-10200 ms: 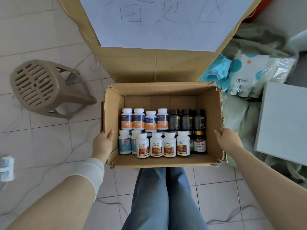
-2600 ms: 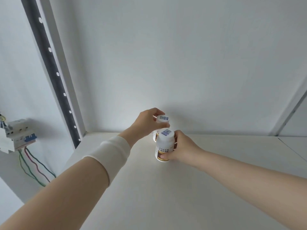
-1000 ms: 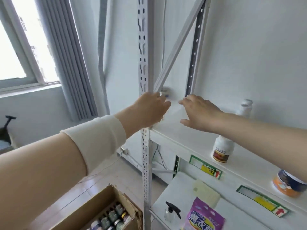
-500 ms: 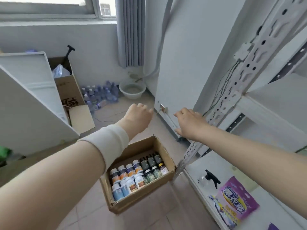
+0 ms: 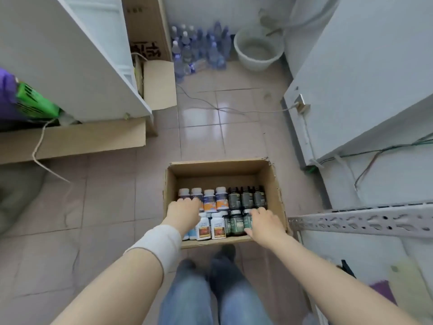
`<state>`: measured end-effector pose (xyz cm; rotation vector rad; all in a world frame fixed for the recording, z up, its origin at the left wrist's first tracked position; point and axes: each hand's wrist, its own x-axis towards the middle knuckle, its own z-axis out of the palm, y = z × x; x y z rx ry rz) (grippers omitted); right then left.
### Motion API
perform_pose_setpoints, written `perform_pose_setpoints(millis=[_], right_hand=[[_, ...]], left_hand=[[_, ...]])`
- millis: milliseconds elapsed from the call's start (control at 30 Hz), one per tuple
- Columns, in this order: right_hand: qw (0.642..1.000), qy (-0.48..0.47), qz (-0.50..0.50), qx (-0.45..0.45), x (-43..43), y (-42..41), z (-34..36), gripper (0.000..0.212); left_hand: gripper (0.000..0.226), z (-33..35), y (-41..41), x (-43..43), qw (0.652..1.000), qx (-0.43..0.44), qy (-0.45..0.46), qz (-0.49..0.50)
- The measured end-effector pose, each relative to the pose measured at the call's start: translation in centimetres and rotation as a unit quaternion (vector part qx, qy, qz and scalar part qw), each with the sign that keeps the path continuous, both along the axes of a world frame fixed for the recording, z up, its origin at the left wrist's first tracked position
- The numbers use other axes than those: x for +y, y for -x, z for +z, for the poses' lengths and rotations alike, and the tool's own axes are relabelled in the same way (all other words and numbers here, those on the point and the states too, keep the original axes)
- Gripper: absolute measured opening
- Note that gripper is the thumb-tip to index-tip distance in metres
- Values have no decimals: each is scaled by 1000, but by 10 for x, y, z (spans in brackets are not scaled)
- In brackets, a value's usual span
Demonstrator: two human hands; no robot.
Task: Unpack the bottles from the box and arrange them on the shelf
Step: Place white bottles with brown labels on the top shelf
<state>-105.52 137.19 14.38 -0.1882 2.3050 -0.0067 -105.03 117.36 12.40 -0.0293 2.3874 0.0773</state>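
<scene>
An open cardboard box (image 5: 225,165) stands on the tiled floor in front of my legs. White bottles with blue and orange labels (image 5: 209,201) and dark bottles (image 5: 246,198) fill its back row. Nearer me stand white bottles with red-brown labels (image 5: 218,227) and dark green bottles (image 5: 235,223). My left hand (image 5: 184,213) reaches into the box's left side, fingers lying over the white bottle tops. My right hand (image 5: 263,222) is at the front right corner, its fingers touching a dark green bottle. The shelf's perforated metal rail (image 5: 351,222) juts in from the right.
Several water bottles (image 5: 199,48) and a grey basin (image 5: 257,51) stand at the far wall. Cardboard boxes (image 5: 152,73) and a white panel (image 5: 65,55) crowd the left. A cable (image 5: 225,110) crosses the floor. A purple bag (image 5: 384,289) lies on the low shelf at right.
I have turned from the shelf and bent over the box. Both hands, empty in the air half a second ago, have dropped onto the bottles inside it.
</scene>
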Motion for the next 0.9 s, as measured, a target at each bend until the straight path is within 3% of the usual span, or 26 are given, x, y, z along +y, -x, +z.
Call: perform_pose_setpoints(millis=[200,367,500,667,900], right_hand=[[987,51,-79,-131,-21,-10,-107,53],[972,59,-151,-169,-32,1,-168,66],[959,68,-211,-176,-38,4,-195,70],[938,83,-272,-198,-42,2,-214,59],[912,150,-333,-187,-24,13,-160,36]], left_hand=[[42,-94,-15,-2,964,-109,-84,227],[59,-153,-8,-1,906,-101,-137,388],[57,-173,-6,2,881,-100,-164,433],[46,-175,-4,5,878,-87,-177,437],[44,-131,-2,1,870,-57,-235,430]])
